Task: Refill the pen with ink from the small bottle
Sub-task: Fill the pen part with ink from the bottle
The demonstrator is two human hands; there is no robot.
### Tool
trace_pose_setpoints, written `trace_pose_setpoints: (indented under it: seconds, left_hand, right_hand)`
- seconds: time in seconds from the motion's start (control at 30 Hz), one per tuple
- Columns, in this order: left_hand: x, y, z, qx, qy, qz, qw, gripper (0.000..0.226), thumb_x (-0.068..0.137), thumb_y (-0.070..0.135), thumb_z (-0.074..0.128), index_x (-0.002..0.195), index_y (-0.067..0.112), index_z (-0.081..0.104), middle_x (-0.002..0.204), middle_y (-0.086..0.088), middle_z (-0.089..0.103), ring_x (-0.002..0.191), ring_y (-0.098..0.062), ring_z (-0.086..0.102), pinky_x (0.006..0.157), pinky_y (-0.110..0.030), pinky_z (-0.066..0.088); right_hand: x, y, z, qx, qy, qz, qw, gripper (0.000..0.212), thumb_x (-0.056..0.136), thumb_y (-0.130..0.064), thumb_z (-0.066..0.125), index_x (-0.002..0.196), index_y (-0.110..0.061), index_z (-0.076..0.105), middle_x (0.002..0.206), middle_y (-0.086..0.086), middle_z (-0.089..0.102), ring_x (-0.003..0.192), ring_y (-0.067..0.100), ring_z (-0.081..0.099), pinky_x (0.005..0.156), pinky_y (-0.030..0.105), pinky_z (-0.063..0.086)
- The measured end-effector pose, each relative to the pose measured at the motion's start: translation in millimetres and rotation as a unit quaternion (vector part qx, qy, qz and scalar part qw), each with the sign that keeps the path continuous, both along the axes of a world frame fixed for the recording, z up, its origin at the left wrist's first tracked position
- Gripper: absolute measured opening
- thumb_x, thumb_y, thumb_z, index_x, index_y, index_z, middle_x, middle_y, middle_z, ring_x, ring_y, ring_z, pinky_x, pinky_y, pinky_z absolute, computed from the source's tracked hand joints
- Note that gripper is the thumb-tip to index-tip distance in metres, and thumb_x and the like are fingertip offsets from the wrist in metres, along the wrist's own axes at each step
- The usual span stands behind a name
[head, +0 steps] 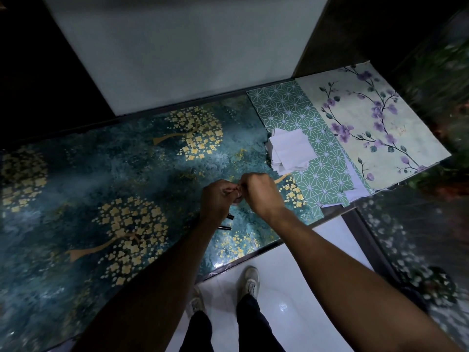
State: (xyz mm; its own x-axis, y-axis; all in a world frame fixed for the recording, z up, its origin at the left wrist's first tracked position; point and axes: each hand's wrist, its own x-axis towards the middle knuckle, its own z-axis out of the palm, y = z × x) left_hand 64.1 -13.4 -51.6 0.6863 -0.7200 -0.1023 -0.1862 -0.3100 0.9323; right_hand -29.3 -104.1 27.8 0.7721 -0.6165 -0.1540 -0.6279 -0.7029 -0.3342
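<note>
At frame centre, something small, likely the bottle [238, 198], is pinched between the left hand [218, 199] and right hand [258, 191], probably for uncapping. Pen parts [227, 222] lie just below.

On the table [76, 199] the left hand [218, 199] and right hand [258, 191] meet fingertip to fingertip near the middle, the right at 3 o'clock of the left. Two pen parts [226, 222] lie on the table just at 6 o'clock of the left hand, partly under its wrist. A stack of paper squares [289, 151] lies at 1 o'clock of the hands. Two shoes [250, 282] stand on the floor [291, 275] at 6 o'clock, off the table's near edge.
</note>
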Motion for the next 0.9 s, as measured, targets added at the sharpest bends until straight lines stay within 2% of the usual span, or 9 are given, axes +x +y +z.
trace_pose_setpoints:
  seconds: [0.17,0.33,0.4,0.57,0.77,0.9]
  left_hand:
    - [0.7,-0.4,1.0,0.003,0.010,0.001,1.000,0.018,0.072,0.016,0.071,0.088,0.011,0.079,0.084,-0.003,0.076,0.076,-0.013,0.073,0.071,-0.039,0.061]
    - [2.0,-0.7,-2.7,0.008,0.038,0.000,0.999,0.023,0.069,0.024,0.071,0.086,0.012,0.078,0.083,-0.002,0.076,0.076,-0.014,0.074,0.071,-0.042,0.062]
    - [2.2,-1.7,-4.7,0.002,0.052,0.001,0.999,0.023,0.069,0.027,0.070,0.085,0.014,0.078,0.082,-0.002,0.077,0.076,-0.016,0.074,0.071,-0.043,0.062]
    - [1.3,-1.1,-0.7,0.008,0.009,0.007,1.000,0.016,0.075,0.010,0.077,0.091,0.010,0.078,0.087,-0.005,0.077,0.080,-0.014,0.073,0.073,-0.031,0.060]
    - [2.7,0.7,-2.3,0.005,0.000,-0.001,1.000,0.017,0.074,0.015,0.073,0.090,0.015,0.078,0.087,-0.001,0.076,0.079,-0.011,0.073,0.073,-0.035,0.061]
    - [2.4,-0.7,-1.4,0.005,0.000,-0.001,1.000,0.017,0.074,0.015,0.072,0.089,0.013,0.079,0.086,-0.002,0.077,0.079,-0.011,0.073,0.072,-0.032,0.061]
  right_hand:
    - [1.6,-0.5,-2.7,-0.025,0.018,-0.012,0.999,0.005,0.083,-0.007,0.068,0.081,-0.012,0.066,0.084,0.016,0.071,0.080,0.034,0.069,0.064,0.035,0.048]
    - [-2.6,-3.1,-7.5,-0.024,0.003,-0.018,1.000,0.010,0.089,-0.023,0.071,0.086,-0.014,0.066,0.087,0.015,0.071,0.081,0.035,0.069,0.063,0.035,0.048]
    - [-3.4,-2.9,-6.1,-0.011,-0.017,-0.005,1.000,0.009,0.086,-0.021,0.072,0.088,-0.016,0.065,0.089,0.012,0.070,0.081,0.034,0.068,0.064,0.035,0.049]
    - [-3.1,-2.2,-2.9,0.006,-0.015,0.021,1.000,0.008,0.080,-0.010,0.071,0.087,-0.013,0.069,0.089,0.014,0.071,0.082,0.034,0.068,0.068,0.037,0.050]
    - [0.4,-1.4,-3.9,-0.025,0.013,0.010,1.000,0.006,0.083,-0.009,0.069,0.084,-0.010,0.064,0.087,0.016,0.069,0.079,0.035,0.068,0.064,0.038,0.052]
    - [0.3,-1.8,-4.6,-0.013,0.010,0.000,1.000,0.008,0.083,-0.014,0.071,0.085,-0.014,0.063,0.088,0.014,0.068,0.079,0.034,0.068,0.066,0.042,0.056]
